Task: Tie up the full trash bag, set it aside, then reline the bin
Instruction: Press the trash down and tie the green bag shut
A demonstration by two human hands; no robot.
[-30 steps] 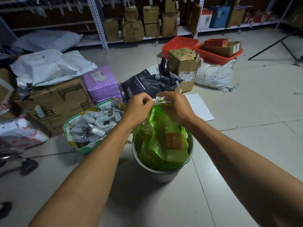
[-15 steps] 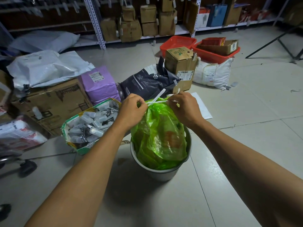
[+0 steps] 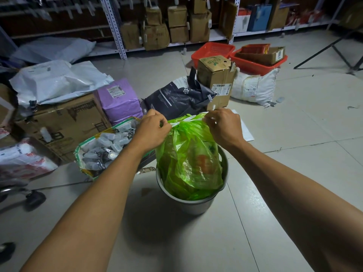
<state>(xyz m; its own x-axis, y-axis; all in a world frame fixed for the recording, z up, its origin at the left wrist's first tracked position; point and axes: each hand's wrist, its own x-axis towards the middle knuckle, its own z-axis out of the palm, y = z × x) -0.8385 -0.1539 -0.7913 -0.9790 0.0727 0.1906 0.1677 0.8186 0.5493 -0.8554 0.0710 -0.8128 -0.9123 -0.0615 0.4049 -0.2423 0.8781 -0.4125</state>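
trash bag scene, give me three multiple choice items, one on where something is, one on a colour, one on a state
1. Where is the trash bag?
A. On a shelf
B. Inside the bin
C. Flat on the floor

2. What colour is the trash bag?
A. Green
B. Black
C. Blue

3. What is happening at the bag's neck?
A. It hangs wide open
B. It is folded over the bin's rim
C. It is gathered, with the left hand and right hand each pulling an end of the white drawstring

Answers: 1 B, the bag's base sits within the bin's rim. 2 A, the plastic is translucent green. 3 C, the string runs taut between the two fists above the bunched plastic.
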